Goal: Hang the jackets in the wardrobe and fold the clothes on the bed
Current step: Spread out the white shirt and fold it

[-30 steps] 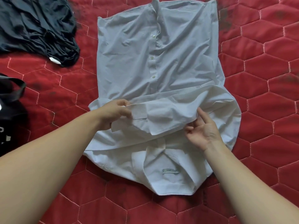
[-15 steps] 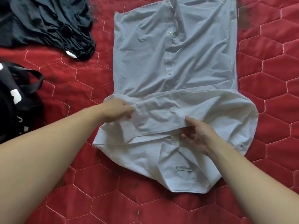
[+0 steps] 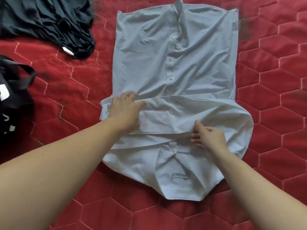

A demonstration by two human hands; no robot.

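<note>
The white button-up shirt [image 3: 174,67] lies flat on the red quilted bedspread [image 3: 274,80], button placket facing up, collar [image 3: 181,178] nearest the person and hem at the far end, with its sleeves laid crosswise over the chest as a band [image 3: 191,112]; this layout likely serves to narrow the garment into a rectangle before it is folded lengthwise. The left hand [image 3: 125,110] rests palm down on the left end of that band, fingers straight and spread, apparently pinning the cloth and smoothing it so the fold does not slide. The right hand [image 3: 208,135] sits at the near edge of the band, thumb on top and fingers curled under it, pinching the fabric edge, probably to tug it taut against the left hand's press. Both forearms reach forward from the bottom of the view, the left angled inward more steeply. A crumpled dark garment [image 3: 49,25] waits at the upper left, well apart from the shirt, and a black bag with straps [image 3: 13,97] lies at the left edge.
</note>
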